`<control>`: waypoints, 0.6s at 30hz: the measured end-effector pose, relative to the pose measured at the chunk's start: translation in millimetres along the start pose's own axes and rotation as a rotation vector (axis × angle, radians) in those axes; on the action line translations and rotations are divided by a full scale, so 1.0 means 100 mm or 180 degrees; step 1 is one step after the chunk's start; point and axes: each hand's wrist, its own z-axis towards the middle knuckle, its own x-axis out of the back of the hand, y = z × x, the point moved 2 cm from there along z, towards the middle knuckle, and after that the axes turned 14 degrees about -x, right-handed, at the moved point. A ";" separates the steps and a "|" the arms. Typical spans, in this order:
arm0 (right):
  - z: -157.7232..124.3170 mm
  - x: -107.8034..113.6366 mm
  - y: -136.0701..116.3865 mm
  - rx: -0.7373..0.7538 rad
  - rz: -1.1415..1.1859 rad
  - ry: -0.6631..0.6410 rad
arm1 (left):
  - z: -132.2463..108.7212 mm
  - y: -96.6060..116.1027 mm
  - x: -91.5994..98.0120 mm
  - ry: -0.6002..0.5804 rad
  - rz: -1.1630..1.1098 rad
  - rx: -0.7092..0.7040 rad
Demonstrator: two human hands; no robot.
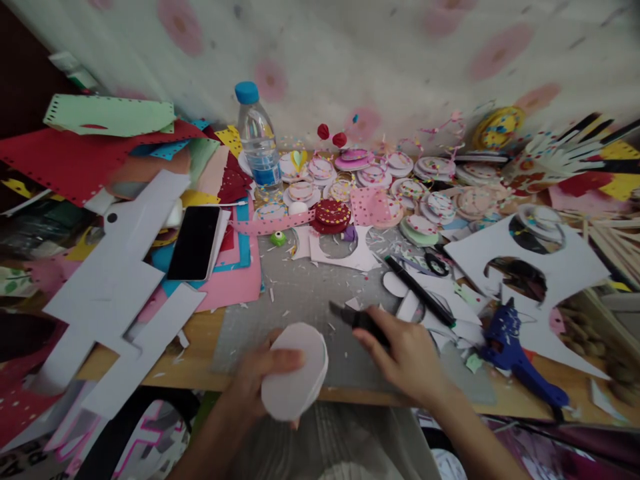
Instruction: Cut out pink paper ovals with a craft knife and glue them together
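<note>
L grip (255,373) pinches white disc (295,395), thumb on top; R grip (410,357) clasps blk cutter (367,325), off to R of L grip. Disc prob. light, stiffish card, edges dent easily; best held nr rim, side away fr. cutter.

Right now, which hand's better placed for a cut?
Probably the right hand: it has the knife in its grip, while the left hand holds the white disc.

One head-worn camera looks forward and down from six o'clock of the bench (200,350), close above it; the floral backdrop (320,47) spans twelve o'clock.
</note>
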 end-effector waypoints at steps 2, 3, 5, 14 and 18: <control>0.01 -0.01 0.09 -0.0251 0.0093 0.0010 | -0.01 0.03 0.00 0.0128 -0.0062 0.0056; 0.00 0.00 0.10 -0.0241 0.0226 -0.0099 | -0.01 0.05 0.00 0.0240 -0.0034 0.0001; -0.05 0.01 0.06 -0.0055 0.0528 -0.0420 | 0.02 0.06 0.00 0.0411 0.0059 -0.0114; -0.11 0.05 -0.19 0.0459 0.0463 -0.0720 | 0.09 0.01 0.01 0.0104 0.0179 -0.0103; -0.11 0.03 -0.18 0.0427 0.0399 -0.0543 | 0.12 0.01 0.02 -0.0028 0.0181 -0.0127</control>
